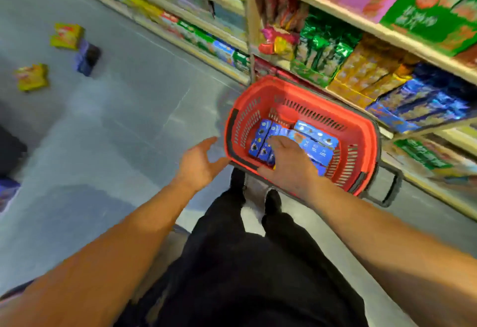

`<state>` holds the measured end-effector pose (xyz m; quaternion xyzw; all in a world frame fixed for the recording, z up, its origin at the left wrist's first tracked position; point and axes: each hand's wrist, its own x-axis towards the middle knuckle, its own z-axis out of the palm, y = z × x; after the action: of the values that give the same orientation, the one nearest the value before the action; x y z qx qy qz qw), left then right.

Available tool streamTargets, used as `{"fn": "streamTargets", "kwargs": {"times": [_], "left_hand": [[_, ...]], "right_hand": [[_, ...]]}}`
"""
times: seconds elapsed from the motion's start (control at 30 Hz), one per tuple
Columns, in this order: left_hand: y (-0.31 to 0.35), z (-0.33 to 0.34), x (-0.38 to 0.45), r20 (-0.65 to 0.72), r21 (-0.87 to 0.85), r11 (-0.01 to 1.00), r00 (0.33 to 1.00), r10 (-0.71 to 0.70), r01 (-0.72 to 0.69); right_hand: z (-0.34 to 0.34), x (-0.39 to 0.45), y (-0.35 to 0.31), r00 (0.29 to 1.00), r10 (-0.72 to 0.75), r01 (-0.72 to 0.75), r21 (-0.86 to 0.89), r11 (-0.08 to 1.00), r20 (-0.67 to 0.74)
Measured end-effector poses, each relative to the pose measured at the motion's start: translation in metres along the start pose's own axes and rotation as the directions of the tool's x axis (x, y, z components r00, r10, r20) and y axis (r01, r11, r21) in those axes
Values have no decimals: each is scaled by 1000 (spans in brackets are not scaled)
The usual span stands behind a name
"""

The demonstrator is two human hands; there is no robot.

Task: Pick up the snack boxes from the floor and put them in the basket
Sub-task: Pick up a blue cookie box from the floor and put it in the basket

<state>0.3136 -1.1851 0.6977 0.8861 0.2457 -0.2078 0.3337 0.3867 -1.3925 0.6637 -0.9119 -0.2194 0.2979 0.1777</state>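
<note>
While the right hand (286, 164) rests flat on blue boxes (313, 143) in the red basket (361, 140) and the left hand (200, 161) hovers wide, holding nothing, yellow and blue boxes (65, 36) lie on the floor (129, 120) at ten o'clock, probably light, stiff cardboard, best gripped across the flat faces.

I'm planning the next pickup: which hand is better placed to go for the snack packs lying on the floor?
Left. The left hand is open, outside the red basket on the side facing the yellow packs and the dark blue box. The right hand reaches into the basket over the blue boxes.
</note>
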Motion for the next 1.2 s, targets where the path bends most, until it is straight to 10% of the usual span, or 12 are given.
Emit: {"fn": "streamTargets", "kwargs": {"times": [0.27,0.53,1.2], "left_hand": [[-74,-41,-109,-341,-225,945,889,-305,238],[-170,-87,-177,-479,-523,763,610,-632,380],[-385,-208,-164,-360,-795,456,293,-886,400]], "right_hand": [[4,24,-115,858,-486,514,-260,818,166],[42,43,-292,581,-711,813,-311,492,396],[180,151,-597,279,-653,950,-303,79,704]]}}
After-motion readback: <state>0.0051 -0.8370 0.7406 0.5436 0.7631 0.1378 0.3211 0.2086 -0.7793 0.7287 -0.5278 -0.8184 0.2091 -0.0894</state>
